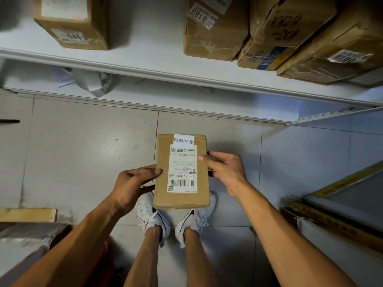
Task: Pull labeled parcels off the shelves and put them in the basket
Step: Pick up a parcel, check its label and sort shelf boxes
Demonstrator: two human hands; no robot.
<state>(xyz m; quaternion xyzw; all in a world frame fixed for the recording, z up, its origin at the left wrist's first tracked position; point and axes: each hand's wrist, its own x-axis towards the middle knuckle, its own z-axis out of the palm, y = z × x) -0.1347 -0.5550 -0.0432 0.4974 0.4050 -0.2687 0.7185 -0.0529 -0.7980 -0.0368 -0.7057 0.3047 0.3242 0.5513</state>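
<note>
A small flat cardboard parcel with a white shipping label and barcode hangs above the floor in front of me, label face up. My left hand grips its left edge, thumb on top. My right hand grips the right edge, thumb lying on the label and fingers curled round the side. More labeled cardboard parcels stand on the white shelf ahead: one at the left, and several crowded at the right. No basket can be seen.
A lower shelf holds a grey plastic mailer bag. My white shoes stand on the grey tiled floor. Another shelf unit with yellow edge strips is at the right. Boxes lie at the lower left.
</note>
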